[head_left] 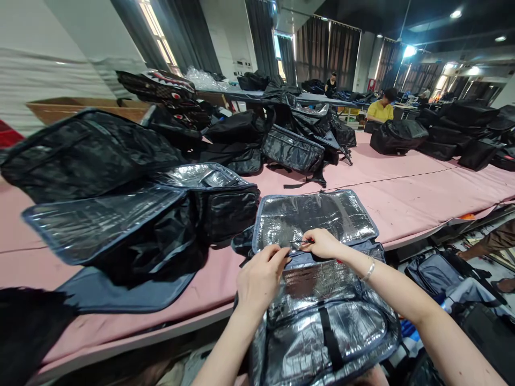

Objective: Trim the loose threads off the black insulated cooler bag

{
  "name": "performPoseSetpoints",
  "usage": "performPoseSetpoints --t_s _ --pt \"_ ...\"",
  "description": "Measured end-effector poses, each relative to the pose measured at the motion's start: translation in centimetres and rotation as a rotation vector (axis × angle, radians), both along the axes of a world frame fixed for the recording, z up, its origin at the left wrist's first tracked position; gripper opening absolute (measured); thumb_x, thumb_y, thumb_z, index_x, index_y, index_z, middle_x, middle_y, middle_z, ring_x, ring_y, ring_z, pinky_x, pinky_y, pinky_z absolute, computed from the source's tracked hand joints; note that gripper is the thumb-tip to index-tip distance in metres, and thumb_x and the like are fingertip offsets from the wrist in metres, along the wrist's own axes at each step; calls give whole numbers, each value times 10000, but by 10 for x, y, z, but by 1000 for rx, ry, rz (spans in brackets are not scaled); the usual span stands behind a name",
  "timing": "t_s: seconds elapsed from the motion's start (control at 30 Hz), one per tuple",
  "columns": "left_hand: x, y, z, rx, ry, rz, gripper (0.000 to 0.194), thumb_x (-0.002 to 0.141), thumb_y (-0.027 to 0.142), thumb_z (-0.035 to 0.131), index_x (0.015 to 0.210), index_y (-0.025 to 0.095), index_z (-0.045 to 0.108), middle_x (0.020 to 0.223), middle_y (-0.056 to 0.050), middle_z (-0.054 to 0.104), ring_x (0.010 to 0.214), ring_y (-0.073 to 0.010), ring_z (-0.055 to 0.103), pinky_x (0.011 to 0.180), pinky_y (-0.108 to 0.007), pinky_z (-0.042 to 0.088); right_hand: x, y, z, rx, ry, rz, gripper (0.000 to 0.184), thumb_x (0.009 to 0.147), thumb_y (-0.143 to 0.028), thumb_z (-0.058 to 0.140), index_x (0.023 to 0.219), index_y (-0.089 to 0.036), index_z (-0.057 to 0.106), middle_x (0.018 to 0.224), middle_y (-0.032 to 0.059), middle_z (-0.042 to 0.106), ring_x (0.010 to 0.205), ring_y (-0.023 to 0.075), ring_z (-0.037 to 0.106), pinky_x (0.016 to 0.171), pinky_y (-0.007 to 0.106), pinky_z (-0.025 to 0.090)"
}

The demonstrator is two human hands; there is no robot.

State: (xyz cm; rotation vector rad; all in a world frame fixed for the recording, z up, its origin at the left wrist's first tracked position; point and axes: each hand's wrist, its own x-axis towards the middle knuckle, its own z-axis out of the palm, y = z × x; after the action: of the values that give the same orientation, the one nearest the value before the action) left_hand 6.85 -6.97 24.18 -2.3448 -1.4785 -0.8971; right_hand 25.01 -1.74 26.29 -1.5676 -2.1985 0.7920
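Note:
An insulated bag (317, 300) with silver foil lining lies opened in front of me, partly over the table edge. Its foil-lined flap (322, 212), bound in grey-blue trim, is folded back onto the table. My left hand (261, 271) pinches the bag's trim near the flap's fold, thumb and fingers close together. Beside it, my right hand (322, 244) is closed around a thin dark tool, like small thread snips, whose tip points left toward my left fingers. The tool's grip is hidden in the hand. A black strap (330, 338) crosses the lower foil panel.
Another open foil-lined bag (108, 220) lies to the left on the pink-covered table (386, 187). Black bags (293, 147) are piled along the back. A person in yellow (380, 110) sits farther off. More bags (434, 273) lie below the table at right, near someone's arm.

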Motion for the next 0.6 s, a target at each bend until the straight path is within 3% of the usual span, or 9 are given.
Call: performPoseSetpoints --t_s 0.13,0.37,0.53,0.6 --pt "-1 7 6 75 98 -70 211 862 302 462 789 217 641 761 14 648 650 -115 560 577 -245 355 -1 -1 4 -21 12 0 42 741 -223 638 738 -187 658 706 -1 631 710 141 568 584 208 344" --pt "5 7 -6 225 90 -14 168 841 232 492 781 223 649 640 15 614 598 -116 527 574 -256 332 4 2 2 -64 43 -9 35 723 -206 652 739 -177 662 734 3 653 739 148 587 620 210 379" --pt "6 7 -11 420 123 -107 100 787 157 572 848 207 633 658 16 624 575 -105 518 554 -254 325 4 3 1 -74 62 -10 37 721 -202 655 743 -172 663 747 3 660 747 144 592 628 203 388" --pt "8 5 -13 474 95 -83 78 770 154 599 836 189 623 653 5 611 575 -111 511 554 -251 328 4 3 1 -73 66 -11 35 727 -205 647 736 -175 664 736 1 657 745 141 592 632 201 389"
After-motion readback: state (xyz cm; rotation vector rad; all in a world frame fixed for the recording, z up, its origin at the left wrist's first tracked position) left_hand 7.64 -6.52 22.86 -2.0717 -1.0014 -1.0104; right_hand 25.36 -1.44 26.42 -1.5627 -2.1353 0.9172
